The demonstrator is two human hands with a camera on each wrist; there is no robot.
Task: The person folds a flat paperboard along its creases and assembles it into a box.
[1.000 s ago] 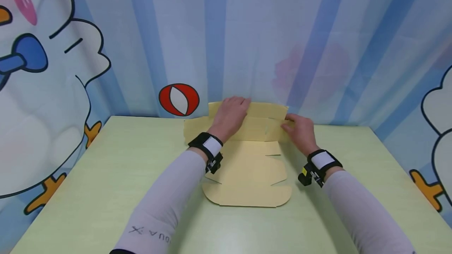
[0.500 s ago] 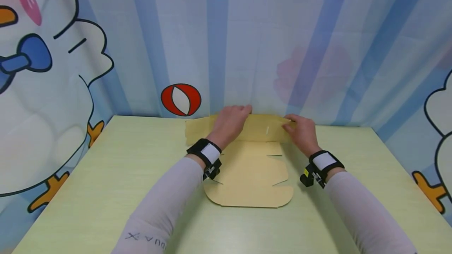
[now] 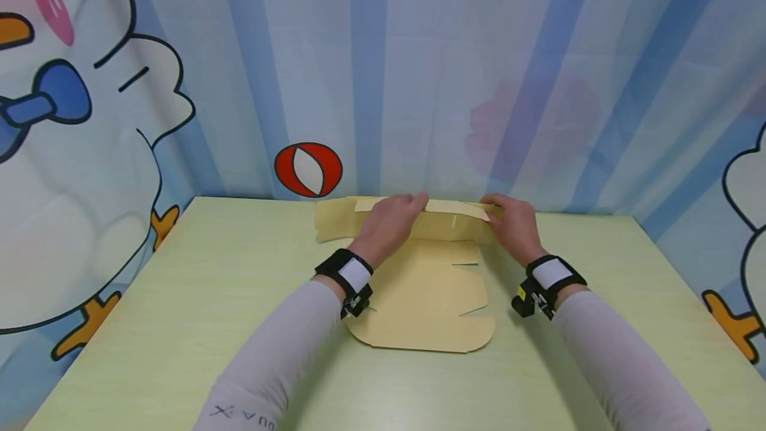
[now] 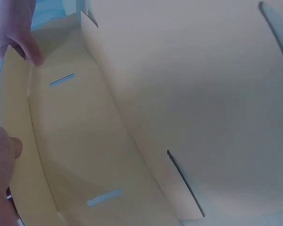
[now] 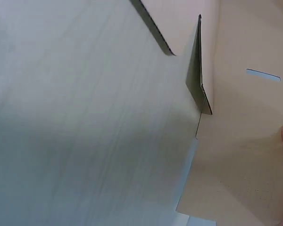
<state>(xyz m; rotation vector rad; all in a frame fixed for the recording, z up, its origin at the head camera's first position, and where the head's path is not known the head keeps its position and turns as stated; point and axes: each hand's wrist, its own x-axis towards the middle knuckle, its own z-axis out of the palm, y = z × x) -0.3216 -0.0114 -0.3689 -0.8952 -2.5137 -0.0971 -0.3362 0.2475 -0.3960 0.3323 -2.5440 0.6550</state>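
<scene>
A die-cut cardboard box blank [image 3: 431, 291] lies on the table, its slit, rounded front part flat. Its back panel [image 3: 439, 228] stands up, and a narrow top flap [image 3: 457, 207] is bent toward me. My left hand [image 3: 389, 221] grips this flap near its middle; in the left wrist view the thumb [image 4: 17, 147] lies on it and the fingers are hidden. At the panel's right end my right hand [image 3: 516, 226] pinches the cardboard between thumb and fingers. Two narrow slots cut through the panel show in the left wrist view.
The pale table [image 3: 239, 298] extends around the cardboard on both sides and in front. Directly behind its far edge hangs a blue striped curtain [image 3: 443, 85] with cartoon figures and a red-and-white ball printed on it. A camera strap [image 3: 354, 275] circles each wrist.
The top flap, upright a second ago, has folded down toward me over the back panel. My left hand has come lower with it; the right hand keeps its hold at the panel's end.
</scene>
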